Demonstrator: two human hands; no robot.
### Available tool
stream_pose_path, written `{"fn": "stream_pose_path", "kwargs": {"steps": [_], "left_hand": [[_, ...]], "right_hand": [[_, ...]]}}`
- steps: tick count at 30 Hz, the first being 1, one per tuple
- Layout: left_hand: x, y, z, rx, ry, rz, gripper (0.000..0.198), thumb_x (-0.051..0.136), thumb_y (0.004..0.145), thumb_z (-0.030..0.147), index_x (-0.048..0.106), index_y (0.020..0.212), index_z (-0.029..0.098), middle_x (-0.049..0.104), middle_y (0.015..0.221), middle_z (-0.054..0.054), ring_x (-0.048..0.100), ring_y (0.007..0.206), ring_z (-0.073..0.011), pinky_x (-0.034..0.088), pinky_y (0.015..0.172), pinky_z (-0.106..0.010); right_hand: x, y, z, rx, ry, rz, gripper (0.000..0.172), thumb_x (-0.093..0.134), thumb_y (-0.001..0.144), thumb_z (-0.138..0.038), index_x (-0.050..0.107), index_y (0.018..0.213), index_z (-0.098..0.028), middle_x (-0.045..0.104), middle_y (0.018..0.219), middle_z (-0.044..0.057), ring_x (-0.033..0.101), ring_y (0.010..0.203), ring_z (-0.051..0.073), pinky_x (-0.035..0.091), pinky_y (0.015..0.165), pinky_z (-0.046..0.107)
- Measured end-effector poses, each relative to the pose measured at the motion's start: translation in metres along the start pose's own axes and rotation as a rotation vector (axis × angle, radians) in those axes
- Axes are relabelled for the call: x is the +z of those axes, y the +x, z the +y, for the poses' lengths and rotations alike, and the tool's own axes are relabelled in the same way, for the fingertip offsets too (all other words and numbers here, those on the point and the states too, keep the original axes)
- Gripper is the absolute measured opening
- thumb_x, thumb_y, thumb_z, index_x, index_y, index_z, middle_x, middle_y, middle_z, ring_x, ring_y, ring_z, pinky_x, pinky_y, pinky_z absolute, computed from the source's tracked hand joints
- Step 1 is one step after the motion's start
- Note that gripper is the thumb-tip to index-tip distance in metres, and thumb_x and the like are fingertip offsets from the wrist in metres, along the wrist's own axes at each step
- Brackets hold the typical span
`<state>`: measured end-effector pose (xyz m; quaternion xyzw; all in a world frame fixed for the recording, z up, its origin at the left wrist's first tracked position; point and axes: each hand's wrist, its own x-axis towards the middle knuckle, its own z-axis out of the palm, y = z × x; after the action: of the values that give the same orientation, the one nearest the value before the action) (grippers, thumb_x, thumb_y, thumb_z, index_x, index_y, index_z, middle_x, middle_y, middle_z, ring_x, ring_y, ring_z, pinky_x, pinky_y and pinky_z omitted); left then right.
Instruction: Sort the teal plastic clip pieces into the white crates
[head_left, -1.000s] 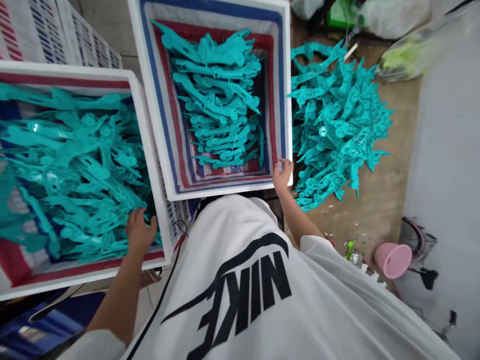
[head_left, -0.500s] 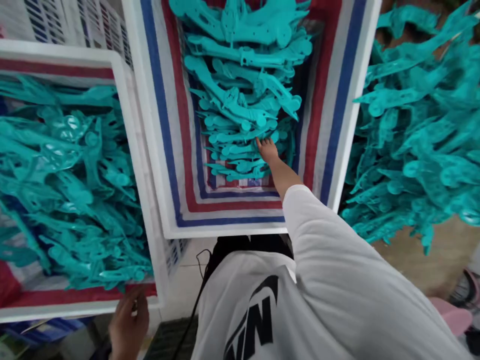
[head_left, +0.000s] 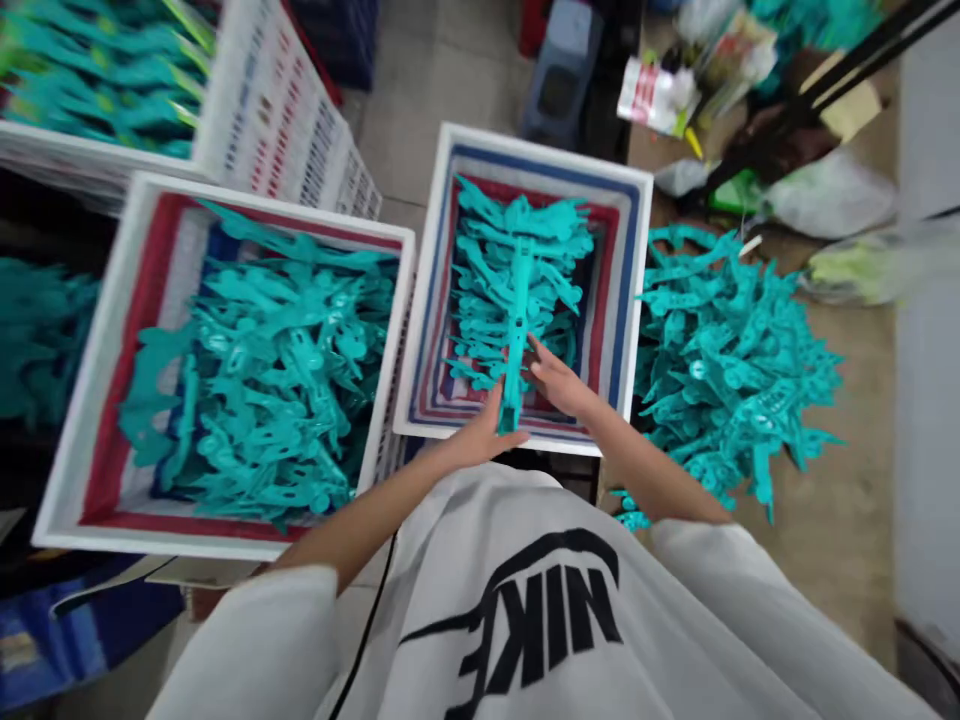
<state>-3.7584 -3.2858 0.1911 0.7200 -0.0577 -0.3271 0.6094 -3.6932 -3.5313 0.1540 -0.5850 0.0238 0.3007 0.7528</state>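
A long teal plastic piece (head_left: 519, 310) stands lengthwise above the middle crate (head_left: 637, 300), between my two hands. My left hand (head_left: 484, 435) is at its lower end, thumb spread to the right and fingers against its left side. On its right side is my right hand (head_left: 559, 380), with fingers reaching to the piece. Below them, teal pieces (head_left: 480, 300) are stacked in rows inside the striped lining. The undersides of both hands are hidden.
A wider crate (head_left: 390, 350) of jumbled teal pieces (head_left: 277, 390) stands at the left. Another crate (head_left: 210, 140) is behind it. At the right, a teal heap (head_left: 727, 370) lies on a brown surface (head_left: 840, 520) with plastic bags (head_left: 832, 195) beyond.
The view has shifted and shows more around the crates. My left hand has come from the left crate's front edge to the middle crate. A long teal piece is now raised between both hands.
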Motion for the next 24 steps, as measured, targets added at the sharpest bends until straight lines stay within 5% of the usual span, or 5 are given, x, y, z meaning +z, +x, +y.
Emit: {"fn": "stream_pose_path", "kwargs": {"steps": [6,9,14,20,24], "left_hand": [[0.020,0.004,0.045,0.285,-0.372,-0.107,0.129,0.088,0.092,0.080,0.025,0.194,0.031,0.029,0.198,-0.015,0.023,0.185,-0.0423,0.030,0.150,-0.056],[0.015,-0.020,0.036,0.277,-0.501,-0.047,0.113,0.084,0.097,0.080,0.040,0.189,0.032,0.043,0.191,-0.017,0.031,0.182,-0.0437,0.037,0.145,-0.062],[-0.003,-0.044,0.007,0.130,-0.663,0.116,0.096,0.097,0.094,0.054,0.054,0.177,0.032,0.066,0.171,-0.018,0.065,0.157,-0.0408,0.061,0.125,-0.058],[-0.097,-0.070,-0.040,0.166,-0.874,0.459,0.090,0.094,0.089,0.033,0.053,0.168,0.040,0.081,0.138,-0.004,0.086,0.114,-0.0290,0.073,0.099,-0.048],[-0.190,-0.036,-0.058,0.209,-0.954,0.748,0.085,0.084,0.095,0.021,0.044,0.166,0.049,0.078,0.143,-0.001,0.085,0.113,-0.0241,0.072,0.100,-0.049]], "right_hand": [[0.049,-0.080,-0.047,-0.317,-0.841,0.084,0.134,0.067,0.095,-0.100,0.012,0.195,-0.032,0.004,0.203,0.012,0.005,0.188,0.043,0.023,0.150,0.069],[0.076,-0.096,-0.034,-0.383,-1.042,0.177,0.129,0.071,0.099,-0.091,0.010,0.195,-0.030,0.008,0.202,0.017,0.016,0.186,0.045,0.037,0.144,0.072],[0.112,-0.093,-0.021,-0.444,-0.859,0.366,0.089,0.058,0.110,-0.083,0.060,0.176,-0.024,0.063,0.175,0.022,0.064,0.162,0.041,0.058,0.130,0.061],[0.093,-0.095,-0.052,-0.329,-0.251,0.907,0.089,0.056,0.105,-0.086,0.071,0.163,-0.020,0.086,0.133,0.019,0.086,0.120,0.035,0.071,0.108,0.057],[0.074,-0.110,-0.065,-0.291,-0.092,1.066,0.083,0.063,0.101,-0.083,0.071,0.160,-0.026,0.086,0.132,0.014,0.086,0.120,0.032,0.073,0.102,0.054]]}}
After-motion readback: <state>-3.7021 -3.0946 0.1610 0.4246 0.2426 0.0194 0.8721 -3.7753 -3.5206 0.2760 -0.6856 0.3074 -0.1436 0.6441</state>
